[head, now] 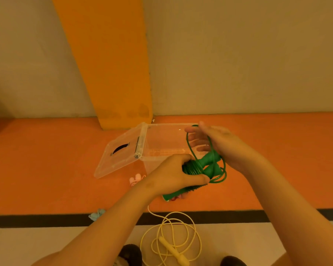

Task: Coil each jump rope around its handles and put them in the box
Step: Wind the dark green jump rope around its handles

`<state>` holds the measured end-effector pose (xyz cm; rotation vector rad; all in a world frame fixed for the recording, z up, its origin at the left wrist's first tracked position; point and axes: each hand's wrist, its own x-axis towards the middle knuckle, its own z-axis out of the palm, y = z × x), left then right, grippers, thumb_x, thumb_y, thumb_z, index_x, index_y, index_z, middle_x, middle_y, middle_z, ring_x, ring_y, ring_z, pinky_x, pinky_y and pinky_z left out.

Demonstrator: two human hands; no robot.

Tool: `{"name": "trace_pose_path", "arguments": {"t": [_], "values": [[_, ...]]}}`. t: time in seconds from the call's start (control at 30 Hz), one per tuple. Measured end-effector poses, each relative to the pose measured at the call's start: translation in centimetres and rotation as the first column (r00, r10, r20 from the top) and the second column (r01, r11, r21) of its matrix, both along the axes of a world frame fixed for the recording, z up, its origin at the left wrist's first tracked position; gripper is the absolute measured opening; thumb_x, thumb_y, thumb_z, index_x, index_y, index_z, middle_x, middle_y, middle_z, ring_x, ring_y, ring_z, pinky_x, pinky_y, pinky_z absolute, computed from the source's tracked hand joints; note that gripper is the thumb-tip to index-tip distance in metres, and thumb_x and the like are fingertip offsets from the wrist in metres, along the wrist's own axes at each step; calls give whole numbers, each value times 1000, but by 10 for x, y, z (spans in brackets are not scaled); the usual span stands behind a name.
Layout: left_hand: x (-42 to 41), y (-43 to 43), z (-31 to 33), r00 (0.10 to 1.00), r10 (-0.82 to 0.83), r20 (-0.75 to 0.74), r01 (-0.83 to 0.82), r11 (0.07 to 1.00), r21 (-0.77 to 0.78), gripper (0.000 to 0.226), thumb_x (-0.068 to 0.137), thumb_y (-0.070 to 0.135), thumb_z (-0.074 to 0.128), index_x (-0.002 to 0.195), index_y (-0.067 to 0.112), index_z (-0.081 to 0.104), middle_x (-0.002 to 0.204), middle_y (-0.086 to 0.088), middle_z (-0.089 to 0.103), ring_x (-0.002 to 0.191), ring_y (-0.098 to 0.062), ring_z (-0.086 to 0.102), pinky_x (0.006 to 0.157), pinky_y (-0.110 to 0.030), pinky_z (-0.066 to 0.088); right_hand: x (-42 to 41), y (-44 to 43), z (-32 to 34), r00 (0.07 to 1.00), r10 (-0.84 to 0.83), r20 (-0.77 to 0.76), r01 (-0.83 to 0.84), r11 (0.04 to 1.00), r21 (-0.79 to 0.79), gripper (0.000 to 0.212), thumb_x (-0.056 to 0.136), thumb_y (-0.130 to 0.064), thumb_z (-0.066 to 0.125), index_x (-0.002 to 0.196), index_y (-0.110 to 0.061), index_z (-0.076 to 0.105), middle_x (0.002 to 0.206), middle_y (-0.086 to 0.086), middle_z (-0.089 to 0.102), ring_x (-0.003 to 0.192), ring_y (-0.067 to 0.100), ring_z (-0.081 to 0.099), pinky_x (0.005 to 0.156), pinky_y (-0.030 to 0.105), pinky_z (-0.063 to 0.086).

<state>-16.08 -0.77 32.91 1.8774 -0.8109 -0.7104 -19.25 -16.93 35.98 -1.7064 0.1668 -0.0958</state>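
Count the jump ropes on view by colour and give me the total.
Green jump rope with ribbed handles: 1
Pale yellow jump rope, loose: 1
Pink jump rope, mostly hidden: 1
Light blue jump rope, mostly hidden: 1
Total: 4

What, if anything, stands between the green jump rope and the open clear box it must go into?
Nothing visible does. The clear plastic box stands open just behind the green jump rope, its lid swung away to the left. Only the right hand, holding a cord loop, is over the opening.
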Motion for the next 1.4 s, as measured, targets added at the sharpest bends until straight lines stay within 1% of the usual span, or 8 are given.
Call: {"name": "trace_pose_path", "arguments": {"t": [0.13, 0.3, 0.53, 0.7, 0.9, 1.07, 1.27, 1.4], "values": [[-6, 8, 9, 993, 53, -106, -67, 989, -132, 65, 59, 48, 76, 109, 9, 62, 97, -25, 68, 87, -54, 63, 71, -65, 51, -2, -6, -1, 989, 99, -114, -74, 976, 204, 73, 77, -57, 47, 126, -2, 52, 102, 9, 68, 88, 22, 66, 77, 34, 53], [-7, 10, 11, 966, 100, -237, -138, 979, -149, 47, 74, 32, 79, 107, 6, 59, 92, -28, 68, 74, -48, 64, 65, -57, 54, -2, -2, 4, 988, 151, -40, -134, 950, 281, 74, 65, -75, 63, 110, -16, 65, 106, 11, 70, 99, 23, 66, 85, 37, 54], [-3, 8, 14, 897, 163, -410, -268, 939, -214, 19, 92, 26, 60, 89, 7, 65, 68, -8, 67, 44, -18, 57, 45, -26, 49, -4, 9, 4, 994, 32, 108, -54, 975, 214, 32, 81, -27, 61, 105, -7, 67, 106, 14, 69, 99, 21, 66, 77, 27, 53], [0, 10, 19, 856, 159, -492, -288, 937, -199, 30, 94, 31, 56, 96, 3, 65, 71, -9, 66, 42, -18, 56, 43, -25, 50, -9, 7, 10, 972, 69, 224, -51, 995, -87, 34, 88, -40, 48, 106, -23, 71, 119, -4, 67, 112, 11, 59, 98, 28, 41], [0, 7, 17, 900, 187, -394, -263, 953, -148, 24, 91, 25, 62, 97, 2, 65, 73, -13, 66, 44, -16, 59, 44, -23, 48, -14, 23, 17, 954, 230, 190, -145, 913, -382, 38, 98, -46, 30, 118, -39, 61, 105, -11, 71, 109, 4, 60, 98, 33, 42], [-2, 2, 7, 947, 220, -236, -249, 963, -101, 27, 86, 24, 71, 66, 18, 55, 56, 1, 62, 50, -24, 60, 51, -32, 50, -15, 28, 19, 966, 182, 185, -126, 953, -277, 49, 96, -54, 32, 115, -24, 66, 66, 4, 61, 69, 32, 59, 56, 37, 44], [1, -1, 6, 956, 276, -100, -286, 953, -99, 26, 80, 34, 76, 83, 14, 61, 68, 0, 66, 55, -13, 63, 57, -35, 51, -15, 33, 24, 957, 135, 257, -93, 981, -172, 62, 94, -59, 26, 99, -14, 68, 70, 13, 26, 58, 18, 34, 51, 25, 28], [-1, 0, 8, 954, 299, 29, -296, 952, -72, 29, 76, 39, 79, 88, 20, 59, 67, 5, 66, 50, -5, 62, 55, -30, 52, -10, 27, 24, 970, 20, 243, -51, 991, 122, 49, 96, -50, 35, 119, -13, 58, 64, 1, 36, 51, 10, 30, 53, 26, 26]]}}
